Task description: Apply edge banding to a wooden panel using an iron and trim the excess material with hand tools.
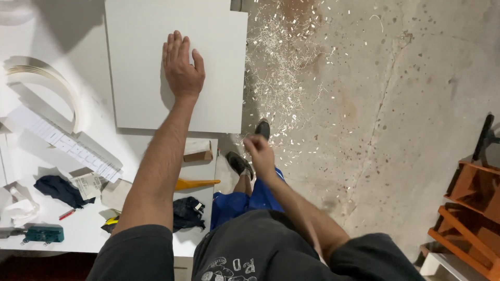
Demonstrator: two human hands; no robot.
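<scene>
Surface: white worktable on left, cluttered at near end; concrete floor on right, stained and cracked, w/ pale shavings scattered thick beside the table edge. Orange wooden frame stands at far right. Panel: flat white rectangular board lying on table, far-centre, right edge overhanging or flush w/ table edge, cannot tell which; long axis runs near-to-far, far end cut off by the frame's top. Left hand lies palm down on the panel, fingers straight and close together, pointing far; flat open, gripping nothing. Right hand hangs off the table over the floor, above the person's shoes, fingers curled loosely in; blurred, cannot tell if it holds anything. Other items on table: coil of edge banding far left, white ruler diagonal, small wood block just near of the panel, yellow tool, dark cloth, green tool at near-left corner.
</scene>
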